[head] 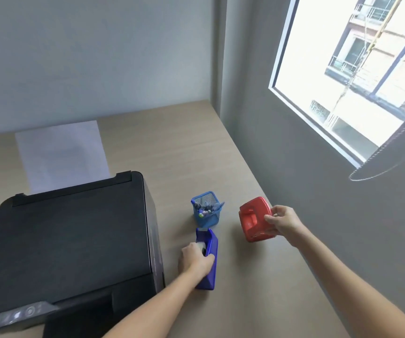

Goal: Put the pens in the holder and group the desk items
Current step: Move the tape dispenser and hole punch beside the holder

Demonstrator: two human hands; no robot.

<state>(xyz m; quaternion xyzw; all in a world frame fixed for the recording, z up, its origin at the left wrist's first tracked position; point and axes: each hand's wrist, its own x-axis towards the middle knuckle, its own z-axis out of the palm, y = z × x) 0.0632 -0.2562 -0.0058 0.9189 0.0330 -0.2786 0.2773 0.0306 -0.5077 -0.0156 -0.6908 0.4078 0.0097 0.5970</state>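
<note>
My left hand (196,261) clamps blue tape dispenser (207,258) mid-body; likely weighted, slides better. My right hand (282,223) pinches red hole punch (255,219) edge; rigid, smooth plastic, probably slippery.

Both forearms bare, no sleeves or jewellery visible.

No text, brand, number or sign can be read anywhere in the frame. The sheet of paper (61,156) at upper left of centre carries only a faint bluish print too blurred to make out. The control panel (13,315) of the black printer (69,240), at lower left, bears pale round symbols, blurred beyond recognition. A grey plate (318,109) outside the window (357,69), at upper right, is illegible.
</note>
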